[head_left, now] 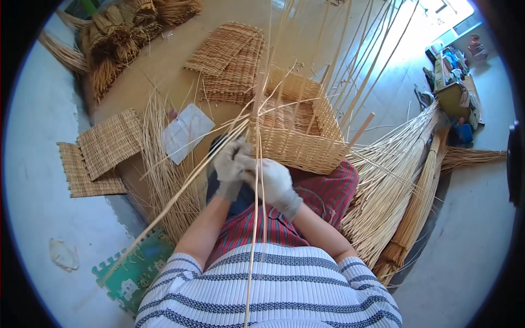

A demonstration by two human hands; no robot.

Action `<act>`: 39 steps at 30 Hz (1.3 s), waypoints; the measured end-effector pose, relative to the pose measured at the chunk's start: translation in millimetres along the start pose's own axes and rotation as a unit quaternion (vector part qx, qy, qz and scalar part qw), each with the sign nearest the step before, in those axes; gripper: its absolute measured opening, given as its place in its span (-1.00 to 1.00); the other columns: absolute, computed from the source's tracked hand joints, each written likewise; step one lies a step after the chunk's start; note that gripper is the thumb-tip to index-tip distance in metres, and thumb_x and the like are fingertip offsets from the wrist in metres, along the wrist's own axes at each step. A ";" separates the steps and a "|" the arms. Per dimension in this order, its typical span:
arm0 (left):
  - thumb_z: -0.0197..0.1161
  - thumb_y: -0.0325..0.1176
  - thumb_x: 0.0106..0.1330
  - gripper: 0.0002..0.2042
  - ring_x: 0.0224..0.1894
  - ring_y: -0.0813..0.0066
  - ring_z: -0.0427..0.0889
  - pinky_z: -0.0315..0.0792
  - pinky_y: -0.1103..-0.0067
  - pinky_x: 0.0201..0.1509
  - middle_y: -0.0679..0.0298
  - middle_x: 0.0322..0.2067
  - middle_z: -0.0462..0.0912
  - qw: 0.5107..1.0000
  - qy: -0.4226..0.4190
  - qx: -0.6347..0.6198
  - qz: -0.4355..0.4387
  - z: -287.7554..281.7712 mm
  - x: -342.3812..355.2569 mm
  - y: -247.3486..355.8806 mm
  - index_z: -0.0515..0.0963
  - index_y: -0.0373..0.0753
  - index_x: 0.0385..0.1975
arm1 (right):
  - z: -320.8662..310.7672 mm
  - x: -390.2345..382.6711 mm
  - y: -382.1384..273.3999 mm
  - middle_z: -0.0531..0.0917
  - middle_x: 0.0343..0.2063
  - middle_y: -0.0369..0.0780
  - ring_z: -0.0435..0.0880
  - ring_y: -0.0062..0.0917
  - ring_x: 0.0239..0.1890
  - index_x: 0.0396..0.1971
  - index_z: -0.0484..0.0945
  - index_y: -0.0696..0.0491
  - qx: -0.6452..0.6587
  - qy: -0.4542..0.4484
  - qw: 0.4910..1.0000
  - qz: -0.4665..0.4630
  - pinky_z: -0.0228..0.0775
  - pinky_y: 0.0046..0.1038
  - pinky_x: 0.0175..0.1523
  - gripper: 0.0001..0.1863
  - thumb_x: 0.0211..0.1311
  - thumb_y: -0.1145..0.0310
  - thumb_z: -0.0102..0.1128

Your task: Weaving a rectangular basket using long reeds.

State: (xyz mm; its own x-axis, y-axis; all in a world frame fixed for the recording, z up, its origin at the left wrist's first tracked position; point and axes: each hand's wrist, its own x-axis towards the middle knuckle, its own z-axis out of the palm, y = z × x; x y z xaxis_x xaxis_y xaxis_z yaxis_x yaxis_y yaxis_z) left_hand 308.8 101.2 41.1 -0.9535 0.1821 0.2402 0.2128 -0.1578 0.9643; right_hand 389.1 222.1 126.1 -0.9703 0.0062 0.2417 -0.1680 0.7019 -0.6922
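Head view, clock taken about picture centre. Basket [298, 146], part-woven, pale cane, sits just off centre between 1 and 2 o'clock, its near wall above the person's lap; many upright canes [387, 53] rise from it toward 12 and 1 o'clock. A wooden peg [361, 129] leans outward at its near right corner. Left hand [229, 159] and right hand [273, 180], both in pale gloves, are together, overlapping just below the basket's near left corner. Left blurred; fingers of both partly hidden, so cannot tell whether either is clamped on a cane. Long canes [191, 182] slant from that corner past the left hand toward 8 o'clock; two thinner ones drop beside the right hand toward 6 o'clock. Striped cloth [343, 188], red, covers the lap. Surroundings: woven panels [232, 60] overlap on the floor at 11 o'clock; another overlapping pair of mats [109, 143] lies near 9 o'clock. White paper [188, 131] rests between 9 and 10 o'clock, by loose reeds [170, 191] at 8 to 9 o'clock. Brown bundles [123, 33] are stacked between 10 and 11 o'clock. A large spread of pale reeds [383, 186] lies at 3 to 4 o'clock. Green foam mat [123, 276] near 8 o'clock. Cluttered desk [453, 98] between 2 and 3 o'clock.
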 end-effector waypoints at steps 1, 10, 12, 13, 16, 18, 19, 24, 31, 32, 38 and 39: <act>0.34 -0.45 0.32 -0.73 -0.09 0.44 0.68 0.54 0.55 0.07 0.20 -0.15 0.72 0.980 -0.018 0.151 -0.130 7.2 2.3 28.2 0.65 -0.43 -0.04 | 1.4 7.1 -13.6 0.69 -0.39 -0.15 0.68 -0.20 -0.32 0.07 0.63 -0.14 -0.066 -0.013 0.997 -0.031 0.53 -0.21 -0.23 -0.58 0.17 0.24 0.34; 0.46 -0.58 0.15 -0.24 -0.07 0.60 0.53 0.52 0.63 0.03 0.40 -0.06 0.51 0.880 -0.442 -0.080 -0.153 -30.4 148.7 -40.9 0.32 -0.12 0.40 | -8.7 -3.9 -20.7 0.70 -0.39 -0.21 0.69 -0.31 -0.35 -0.13 0.69 0.01 -0.088 0.033 0.992 -0.085 0.53 -0.35 -0.28 -0.73 0.15 0.32 0.38; 0.55 -0.53 0.06 -0.28 -0.09 0.58 0.52 0.51 0.64 0.03 0.38 -0.09 0.50 0.873 -0.468 -0.060 -0.126 -14.7 154.7 -35.2 0.40 -0.16 0.29 | -8.5 -29.5 7.3 0.75 -0.25 -0.23 0.71 -0.47 -0.29 -0.09 0.73 0.00 0.003 0.096 0.995 0.033 0.55 -0.46 -0.17 -0.73 0.21 0.50 0.27; 0.54 -0.48 0.09 -0.35 -0.09 0.56 0.52 0.50 0.63 0.04 0.36 -0.08 0.51 0.875 -0.467 -0.053 -0.117 -14.6 153.6 -43.2 0.44 -0.18 0.23 | -8.1 -35.6 25.0 0.74 -0.30 -0.19 0.73 -0.44 -0.31 -0.09 0.72 0.00 0.234 0.177 0.947 0.130 0.57 -0.41 -0.17 -0.67 0.11 0.54 0.27; 0.41 -0.36 0.30 -0.63 -0.11 0.61 0.45 0.43 0.58 0.05 0.42 -0.21 0.42 0.927 -0.372 0.005 0.050 5.1 125.0 -37.8 0.49 -0.13 0.07 | -28.2 -26.7 93.9 0.66 -0.35 -0.36 0.60 -0.62 -0.33 -0.10 0.69 0.08 0.334 0.327 0.831 0.302 0.49 -0.57 -0.14 -0.80 0.36 0.54 0.18; 0.41 -0.28 0.29 -0.61 -0.01 0.45 0.48 0.40 0.49 0.14 0.29 -0.14 0.46 0.957 -0.282 0.060 0.026 11.4 113.7 -40.0 0.48 -0.16 0.07 | -27.6 3.9 108.4 0.67 -0.28 -0.33 0.63 -0.59 -0.25 -0.06 0.68 0.10 0.304 0.393 0.821 0.281 0.49 -0.51 -0.05 -0.78 0.37 0.56 0.15; 0.42 -0.26 0.28 -0.59 0.02 0.39 0.49 0.39 0.46 0.16 0.24 -0.11 0.47 0.967 -0.234 0.015 -0.101 13.5 105.3 -50.0 0.48 -0.17 0.07 | -20.8 26.8 111.0 0.70 -0.23 -0.27 0.67 -0.53 -0.20 -0.04 0.67 0.11 0.272 0.417 0.849 0.173 0.51 -0.46 -0.01 -0.76 0.35 0.58 0.16; 0.47 -0.40 0.18 -0.54 0.06 0.27 0.48 0.37 0.41 0.23 0.18 -0.04 0.49 0.963 -0.177 0.151 0.136 26.7 93.1 -43.1 0.47 -0.17 0.07 | -57.4 132.1 46.9 0.47 0.30 -0.12 0.60 -0.58 -0.04 0.30 0.46 0.10 -0.176 0.212 0.961 0.013 0.50 -0.48 0.11 -0.48 0.32 0.59 0.09; 0.48 -0.39 0.11 -0.58 0.10 0.13 0.47 0.38 0.32 0.25 0.16 -0.02 0.52 0.973 -0.178 0.107 0.103 26.0 100.3 -41.1 0.52 -0.14 -0.02 | -45.0 -2.1 105.4 0.71 -0.13 -0.30 0.53 -0.71 -0.35 0.44 0.29 -0.03 0.113 0.238 0.951 0.161 0.52 -0.54 -0.10 -0.43 0.46 0.54 0.01; 0.48 -0.40 0.10 -0.58 0.10 0.13 0.47 0.38 0.32 0.25 0.16 -0.03 0.52 0.972 -0.172 0.108 0.118 27.9 99.7 -42.8 0.52 -0.13 -0.02 | -40.2 -10.2 97.8 0.72 -0.13 -0.25 0.60 -0.64 -0.34 0.44 0.29 -0.04 0.118 0.217 0.955 0.165 0.54 -0.51 -0.11 -0.43 0.45 0.53 0.03; 0.45 -0.45 0.09 -0.61 -0.06 0.24 0.56 0.49 0.37 0.08 0.17 -0.12 0.54 0.985 -0.170 -0.011 -0.011 27.5 104.4 -86.4 0.54 -0.19 -0.06 | -13.6 86.8 70.6 0.71 -0.11 0.08 0.69 0.10 -0.09 0.56 -0.26 -0.16 -0.045 0.060 0.952 0.298 0.50 -0.02 -0.01 -0.08 0.39 -0.02 0.08; 0.42 -0.51 0.15 -0.61 -0.20 0.41 0.57 0.54 0.52 -0.16 0.23 -0.15 0.52 0.985 -0.160 0.043 0.056 31.0 104.5 -86.4 0.49 -0.22 -0.02 | -19.3 101.0 85.2 0.70 -0.15 0.09 0.71 0.02 -0.12 0.54 -0.05 -0.12 0.116 0.087 0.937 0.319 0.51 -0.10 -0.04 -0.16 0.37 0.12 0.15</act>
State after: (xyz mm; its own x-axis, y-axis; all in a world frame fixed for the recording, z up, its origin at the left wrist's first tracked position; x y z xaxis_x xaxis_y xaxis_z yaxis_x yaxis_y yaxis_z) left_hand 197.4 163.9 -13.6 -0.8097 0.4679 0.3543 0.3427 -0.1132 0.9326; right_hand 280.2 296.3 104.7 -0.8460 0.5025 -0.1783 0.3841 0.3424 -0.8575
